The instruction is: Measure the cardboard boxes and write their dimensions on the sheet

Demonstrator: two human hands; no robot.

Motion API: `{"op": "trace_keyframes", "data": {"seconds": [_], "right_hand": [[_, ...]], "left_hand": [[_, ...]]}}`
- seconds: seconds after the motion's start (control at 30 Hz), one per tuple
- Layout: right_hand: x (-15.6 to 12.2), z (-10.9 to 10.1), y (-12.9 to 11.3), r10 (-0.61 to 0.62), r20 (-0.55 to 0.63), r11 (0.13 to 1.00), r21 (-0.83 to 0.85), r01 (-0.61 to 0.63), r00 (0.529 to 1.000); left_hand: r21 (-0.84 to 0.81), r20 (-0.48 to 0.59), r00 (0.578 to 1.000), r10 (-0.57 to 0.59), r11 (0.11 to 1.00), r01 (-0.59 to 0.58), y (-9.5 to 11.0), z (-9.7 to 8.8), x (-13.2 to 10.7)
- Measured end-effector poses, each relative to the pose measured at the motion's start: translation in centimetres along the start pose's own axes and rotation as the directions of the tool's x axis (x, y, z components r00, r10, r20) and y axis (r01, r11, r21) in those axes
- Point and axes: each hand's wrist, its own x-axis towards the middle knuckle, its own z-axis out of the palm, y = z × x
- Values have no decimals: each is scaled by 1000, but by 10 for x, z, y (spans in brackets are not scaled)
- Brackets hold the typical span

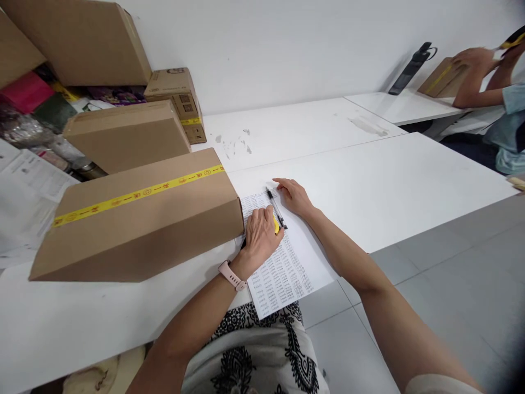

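Observation:
My left hand (262, 230), with a pink watch on its wrist, is closed over a yellow and black tool (277, 225). Most of that tool is hidden under the palm, so its kind does not show. Beneath the hand lies a printed sheet (283, 279) with columns of small text and handwritten marks, its near edge hanging past the table. A black and clear pen (275, 206) rests on the sheet, between the hands. My right hand (293, 196) lies beside the pen's far end, index finger stretched out, holding nothing. Left of my left hand stands a taped cardboard box (151, 219).
More cardboard boxes (127, 131) and wrapped goods crowd the left side. The white table (348, 180) meets a wall at the back. A dark bottle (410, 68) stands far right, near a co-worker's arm (478, 98) and another box (441, 79).

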Motion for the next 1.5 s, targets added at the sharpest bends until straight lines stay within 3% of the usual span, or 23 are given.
{"op": "trace_keyframes", "data": {"seconds": [0.13,0.2,0.27,0.37,0.5,0.63,0.77,0.87,0.97,1.1,1.27,1.5], "right_hand": [[2,-4,-11,103,-26,994,24,-102,994],[-3,-15,-32,196,-17,973,125,-193,980],[-14,-32,-64,248,97,908,324,-266,964],[-42,-58,-121,143,352,761,558,-330,925],[-80,-72,-179,83,382,749,586,-311,920],[-99,-61,-203,66,444,656,656,-374,894],[-102,-57,-213,42,448,583,715,-386,893],[-94,-66,-206,57,390,588,731,-347,919],[-79,-68,-186,165,268,601,735,-312,949],[-57,-42,-164,294,132,571,770,-285,947],[-39,-2,-160,352,51,536,807,-246,934],[-31,17,-166,393,-3,526,821,-222,919]], "left_hand": [[-157,-79,996,41,986,-53,-3,-3,-1],[-241,-146,989,24,969,-59,-4,-12,-7],[-328,-198,980,3,942,-69,-3,-25,-20],[-426,-205,979,0,900,-89,0,-48,-49],[-484,-178,984,18,869,-103,0,-74,-89],[-459,-139,988,65,880,-122,-6,-95,-124],[-364,-100,994,39,929,-73,-33,-119,-159],[-265,-105,993,-62,964,32,-78,-144,-187],[-131,-139,979,-150,983,132,-132,-175,-212],[45,-138,969,-204,976,212,-184,-212,-231],[75,-110,968,-227,969,236,-204,-231,-225],[-5,-27,974,-227,974,227,-212,-224,-211]]}}
